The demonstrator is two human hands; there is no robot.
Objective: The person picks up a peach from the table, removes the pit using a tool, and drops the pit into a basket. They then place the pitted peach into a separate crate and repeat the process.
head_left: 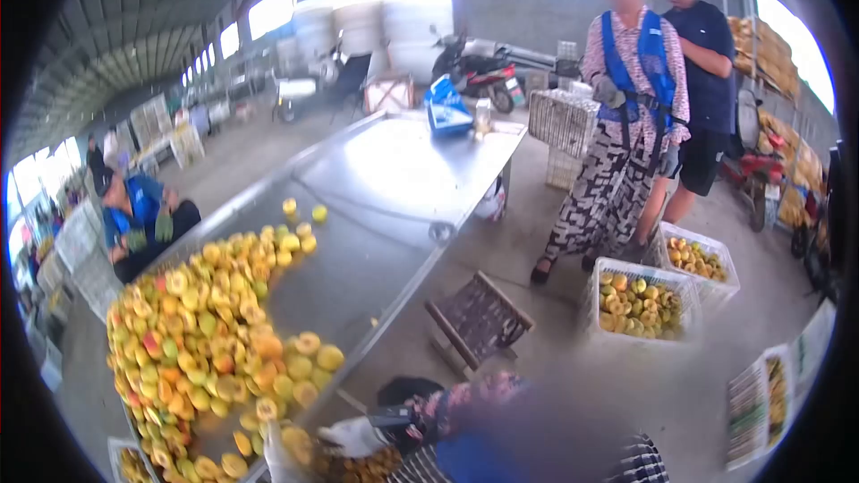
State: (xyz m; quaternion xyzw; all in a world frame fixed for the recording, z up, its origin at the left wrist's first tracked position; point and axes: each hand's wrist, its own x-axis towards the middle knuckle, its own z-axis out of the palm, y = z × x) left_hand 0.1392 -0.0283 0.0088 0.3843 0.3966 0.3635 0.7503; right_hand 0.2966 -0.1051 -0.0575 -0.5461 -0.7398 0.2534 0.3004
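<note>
Both of my hands are at the lower left in white gloves, beside the table edge. My left hand (276,458), partly cut off by the frame's bottom, seems to hold a blurred yellow peach (297,444). To its right, my right hand (355,438) reaches in with fingers stretched out and a black band at the wrist. A halved peach (267,409) with its pit hollow showing lies just above my left hand. Below my right hand are more peach pieces (369,466). A large heap of yellow-orange peaches (192,331), many halved, covers the near end of the metal table (358,201).
White crates of peaches (595,333) stand on the floor at right, near a low stool (483,320). Two people (633,63) stand beyond them. Another person (139,206) sits across the table. A blue bag (447,109) lies at the table's far end.
</note>
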